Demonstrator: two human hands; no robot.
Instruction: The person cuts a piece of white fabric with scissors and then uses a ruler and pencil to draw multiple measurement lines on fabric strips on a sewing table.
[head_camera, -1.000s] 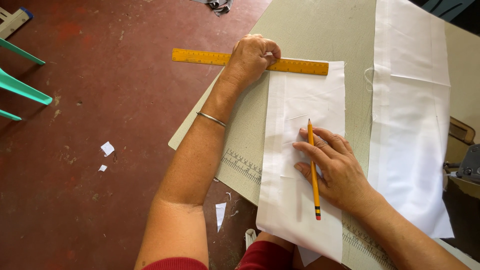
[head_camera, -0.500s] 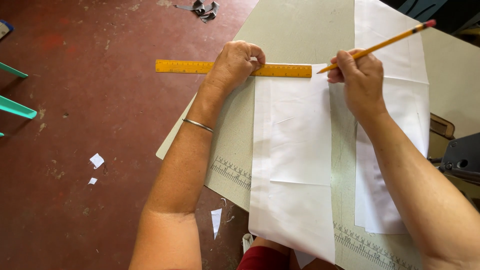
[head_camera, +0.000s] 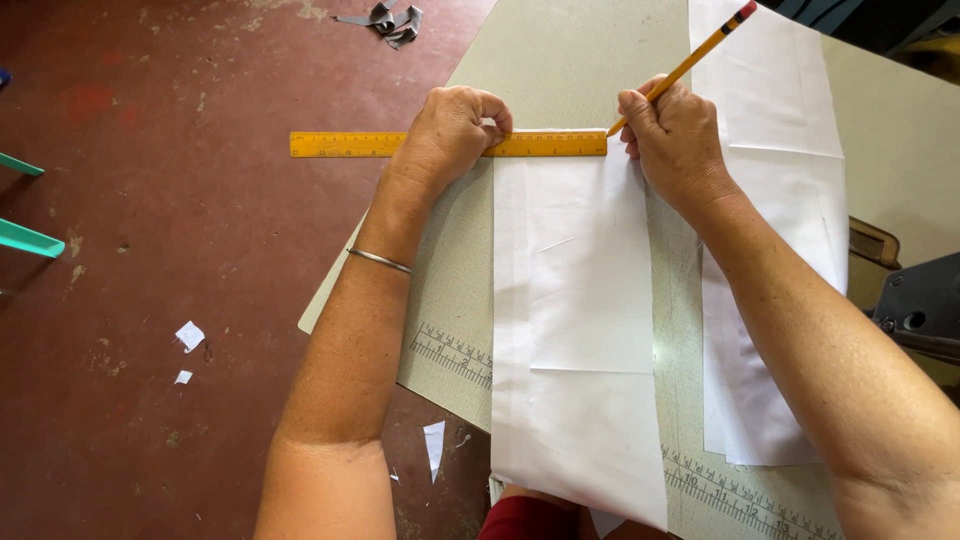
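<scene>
Left hand (head_camera: 448, 135) pins our ruler (head_camera: 350, 144) flat on white cloth (head_camera: 575, 330); right hand (head_camera: 675, 135) grip closed round pencil (head_camera: 690, 65), tip at ruler end.

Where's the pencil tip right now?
In the head view, the right hand holds the pencil with its tip at the right end of the yellow ruler, at the white fabric strip's top edge.
</scene>
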